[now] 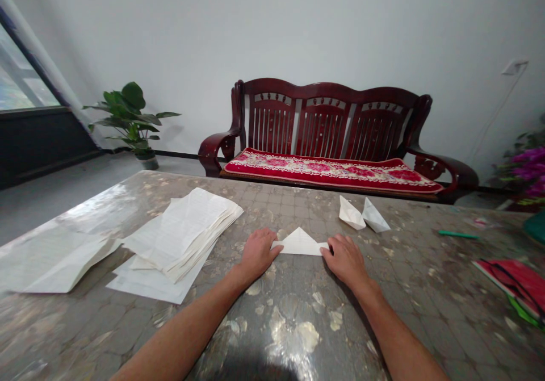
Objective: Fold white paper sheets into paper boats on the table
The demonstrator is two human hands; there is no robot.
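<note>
A folded sheet of white paper (300, 243) lies on the patterned table, a triangle peak above a straight lower band. My left hand (258, 252) pinches its left end, thumb on the near side and fingers behind. At the right end, my right hand (346, 258) grips the band the same way. Beyond my right hand stand two small folded paper shapes, one cream (351, 215) and one white (375, 216), side by side and pointed at the top.
A stack of paper sheets (187, 227) lies left of my hands, with a loose creased sheet (55, 259) farther left. On the right are a green pen (458, 234) and a red notebook (513, 279). Behind the table (293, 313) stands a wooden bench (323, 125).
</note>
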